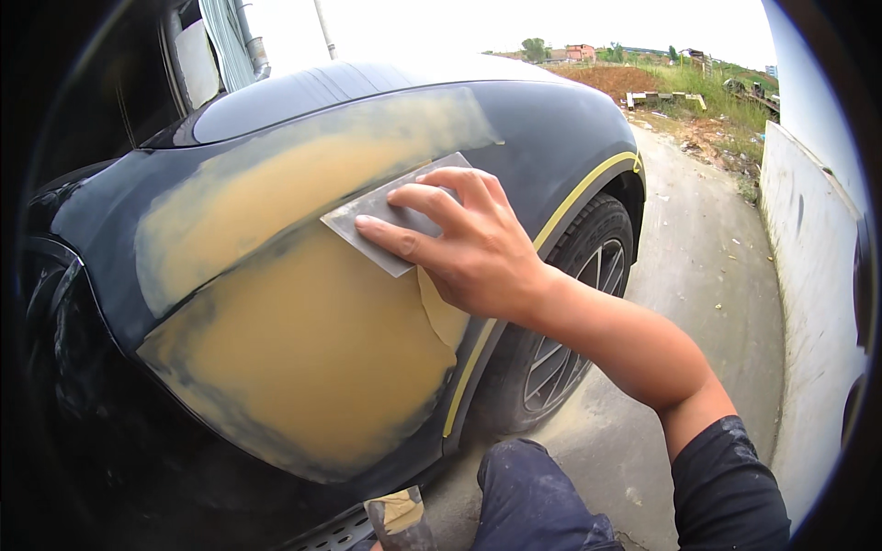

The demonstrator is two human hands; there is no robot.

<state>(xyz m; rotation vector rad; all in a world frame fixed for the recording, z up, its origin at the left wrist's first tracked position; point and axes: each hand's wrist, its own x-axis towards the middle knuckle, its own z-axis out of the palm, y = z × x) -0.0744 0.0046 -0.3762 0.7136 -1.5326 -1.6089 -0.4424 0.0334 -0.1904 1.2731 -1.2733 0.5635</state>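
Note:
My right hand [478, 239] presses a thin grey metal putty spreader [404, 216] against the dark car fender [560, 119], fingers spread over its face. The spreader lies along the crease between two patches of tan body filler [303, 354], one above and one below. A ragged filler edge shows just under the hand, near the wheel arch. At the bottom edge, only a sliver of my left hand [376, 546] shows beside a dark plate [401, 520] smeared with tan filler, which it appears to hold; its fingers are mostly hidden.
Yellow masking tape [581, 191] follows the wheel arch above the tyre [597, 230]. My knee [533, 487] is close to the fender's lower end. A white wall [804, 248] borders the concrete ground [707, 275] on the right. The dark door panel [101, 413] fills the left.

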